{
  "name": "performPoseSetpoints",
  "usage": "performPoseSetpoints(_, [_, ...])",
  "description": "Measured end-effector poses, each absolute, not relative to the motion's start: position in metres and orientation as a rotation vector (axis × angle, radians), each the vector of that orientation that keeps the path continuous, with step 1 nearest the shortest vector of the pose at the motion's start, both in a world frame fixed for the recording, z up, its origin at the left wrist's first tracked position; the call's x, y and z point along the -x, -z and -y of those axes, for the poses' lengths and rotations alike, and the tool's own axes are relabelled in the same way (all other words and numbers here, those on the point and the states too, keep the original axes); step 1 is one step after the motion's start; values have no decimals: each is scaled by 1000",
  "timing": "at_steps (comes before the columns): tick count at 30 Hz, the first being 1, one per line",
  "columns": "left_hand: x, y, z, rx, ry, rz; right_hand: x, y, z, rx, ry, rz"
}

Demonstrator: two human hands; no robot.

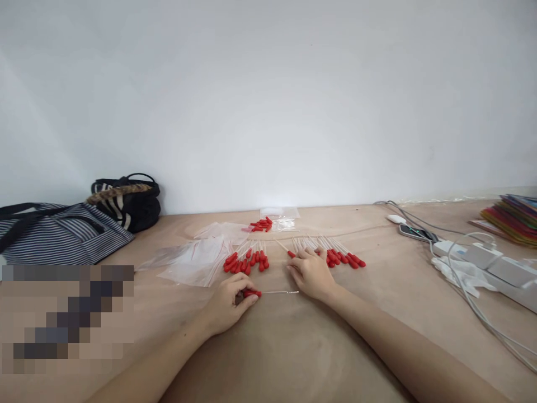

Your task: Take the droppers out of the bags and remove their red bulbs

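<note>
My left hand (229,305) is closed around the red rubber bulb of a dropper (274,292). The dropper's thin clear tube points right, low over the table. My right hand (312,274) lies over the left part of a row of red-bulbed droppers (354,261), fingers slightly apart and touching among the bulbs; its fingertips partly hide some of them. To the left, a second fan of droppers (247,262) rests with bulbs toward me and pale tubes pointing away. Clear plastic bags (195,263) lie beside that fan.
Farther back are loose red bulbs (262,225) and a clear bag with thin tubes (285,219). Striped bag (71,229) and black bag (145,204) stand at left. On the right are a power strip (486,260), cables, a tissue (461,277) and a colourful stack (514,221).
</note>
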State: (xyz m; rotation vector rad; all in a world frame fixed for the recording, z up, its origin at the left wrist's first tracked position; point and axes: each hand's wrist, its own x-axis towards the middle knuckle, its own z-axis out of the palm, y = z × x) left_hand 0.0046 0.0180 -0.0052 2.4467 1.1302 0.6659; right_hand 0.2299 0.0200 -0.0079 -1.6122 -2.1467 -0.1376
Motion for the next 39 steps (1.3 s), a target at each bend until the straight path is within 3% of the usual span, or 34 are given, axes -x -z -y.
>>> performPoseSetpoints(4, [-11, 7, -20, -2436, -687, -1135, -234, 21, -10, 1408, 299, 2133])
performPoseSetpoints(9, [-28, 11, -25, -2395, -784, -1124, -229, 26, 3, 1187, 191, 2192])
performPoseSetpoints(39, [-39, 17, -18, -2663, -762, -921, -234, 32, 9, 1156, 108, 2256])
